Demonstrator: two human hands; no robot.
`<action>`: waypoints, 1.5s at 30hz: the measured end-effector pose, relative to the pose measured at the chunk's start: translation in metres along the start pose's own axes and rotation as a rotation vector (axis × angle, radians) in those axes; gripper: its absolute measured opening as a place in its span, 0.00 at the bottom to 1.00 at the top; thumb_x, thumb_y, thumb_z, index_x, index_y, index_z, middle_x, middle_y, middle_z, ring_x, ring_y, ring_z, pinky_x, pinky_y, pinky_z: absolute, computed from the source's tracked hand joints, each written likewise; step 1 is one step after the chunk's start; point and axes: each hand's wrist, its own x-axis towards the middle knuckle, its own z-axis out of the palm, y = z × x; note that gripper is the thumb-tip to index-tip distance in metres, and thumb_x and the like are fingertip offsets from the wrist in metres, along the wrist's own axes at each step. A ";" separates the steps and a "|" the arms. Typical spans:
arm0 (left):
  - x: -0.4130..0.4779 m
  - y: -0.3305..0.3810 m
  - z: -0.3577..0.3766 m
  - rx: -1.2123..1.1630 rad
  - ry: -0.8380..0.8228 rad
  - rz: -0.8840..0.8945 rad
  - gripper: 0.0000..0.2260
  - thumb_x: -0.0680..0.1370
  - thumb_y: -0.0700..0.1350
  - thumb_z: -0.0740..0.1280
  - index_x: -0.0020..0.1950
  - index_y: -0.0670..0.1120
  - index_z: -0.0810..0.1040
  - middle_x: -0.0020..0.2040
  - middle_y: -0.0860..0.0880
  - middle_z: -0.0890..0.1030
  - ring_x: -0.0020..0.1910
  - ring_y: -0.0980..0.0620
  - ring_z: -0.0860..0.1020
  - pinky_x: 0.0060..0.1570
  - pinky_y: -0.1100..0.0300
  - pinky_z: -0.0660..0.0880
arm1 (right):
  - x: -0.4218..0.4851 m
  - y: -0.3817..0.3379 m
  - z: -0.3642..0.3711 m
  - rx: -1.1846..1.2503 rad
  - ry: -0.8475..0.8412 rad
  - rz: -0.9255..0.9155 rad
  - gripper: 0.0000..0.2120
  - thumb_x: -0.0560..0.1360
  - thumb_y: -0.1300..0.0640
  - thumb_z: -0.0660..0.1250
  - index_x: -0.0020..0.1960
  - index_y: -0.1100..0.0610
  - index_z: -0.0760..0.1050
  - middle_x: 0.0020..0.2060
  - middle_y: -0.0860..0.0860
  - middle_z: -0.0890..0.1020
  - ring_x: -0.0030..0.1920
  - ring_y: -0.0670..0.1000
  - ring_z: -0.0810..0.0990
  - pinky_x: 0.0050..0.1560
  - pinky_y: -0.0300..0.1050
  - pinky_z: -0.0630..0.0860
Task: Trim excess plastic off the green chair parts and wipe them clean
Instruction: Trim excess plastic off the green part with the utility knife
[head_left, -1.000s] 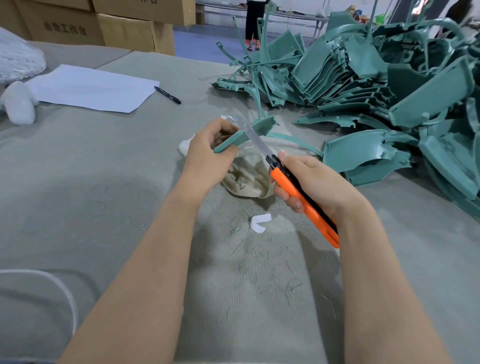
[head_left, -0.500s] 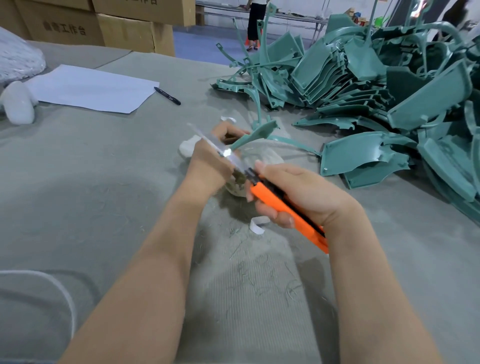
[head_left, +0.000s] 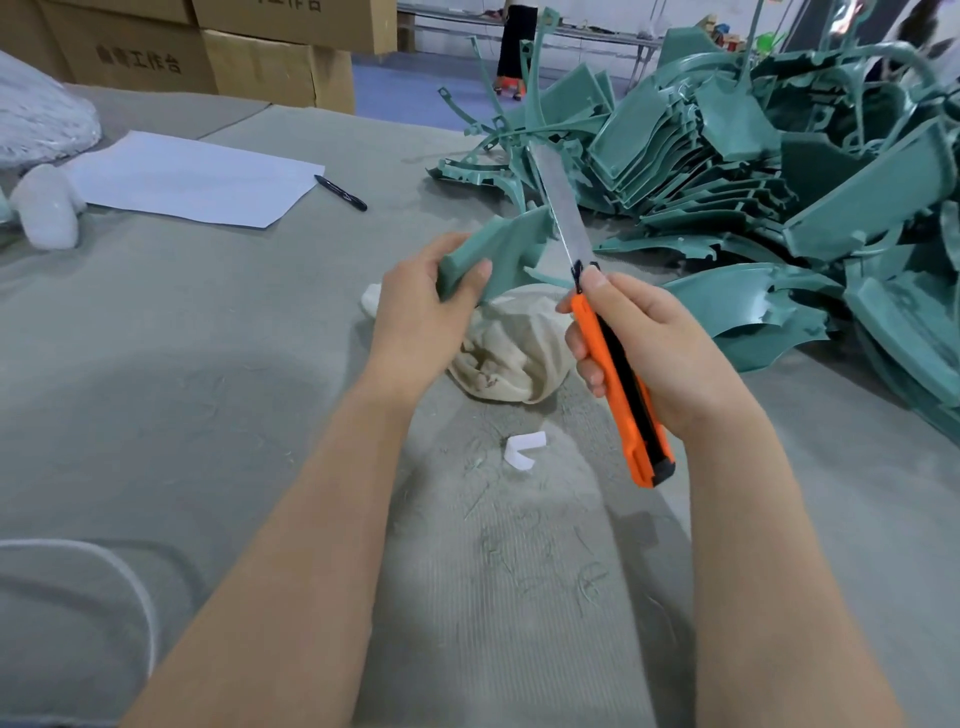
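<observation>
Left hand (head_left: 415, 322) grips a green chair part (head_left: 504, 244), right hand (head_left: 660, 348) an orange utility knife (head_left: 639, 447), over a beige rag (head_left: 504, 358); a parts heap (head_left: 753, 171) fills the counter's (head_left: 208, 364) far-right corner.

Legible marking at one place only. Cardboard box (head_left: 130, 57), far left, in the stack behind the table: one line of dark printed Chinese characters on the face toward the camera. The last three characters read 工作台. The two before them are too blurred to read. Upper cardboard box (head_left: 311, 26), stacked just right of it and higher: the lower edge of a printed line shows at the top border, cut off by the frame and unreadable.
</observation>
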 end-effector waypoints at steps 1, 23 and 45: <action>0.000 0.001 0.000 0.022 0.017 0.021 0.06 0.78 0.43 0.67 0.54 0.50 0.79 0.36 0.63 0.77 0.35 0.69 0.74 0.38 0.72 0.70 | -0.001 -0.002 0.002 -0.033 -0.004 -0.036 0.19 0.81 0.46 0.59 0.50 0.63 0.75 0.29 0.51 0.76 0.25 0.48 0.72 0.26 0.40 0.71; 0.000 -0.001 0.002 0.100 -0.006 -0.004 0.08 0.80 0.41 0.64 0.57 0.44 0.78 0.38 0.59 0.76 0.37 0.62 0.74 0.38 0.72 0.67 | -0.001 -0.009 0.022 -0.300 0.100 -0.035 0.20 0.81 0.47 0.59 0.45 0.65 0.74 0.26 0.52 0.75 0.23 0.49 0.71 0.24 0.40 0.70; 0.003 -0.008 0.007 0.001 -0.006 -0.180 0.04 0.79 0.38 0.65 0.51 0.47 0.75 0.40 0.54 0.79 0.43 0.51 0.80 0.43 0.67 0.72 | -0.006 -0.014 0.041 -0.362 -0.071 -0.090 0.18 0.81 0.50 0.60 0.42 0.65 0.72 0.27 0.55 0.75 0.22 0.49 0.70 0.24 0.42 0.69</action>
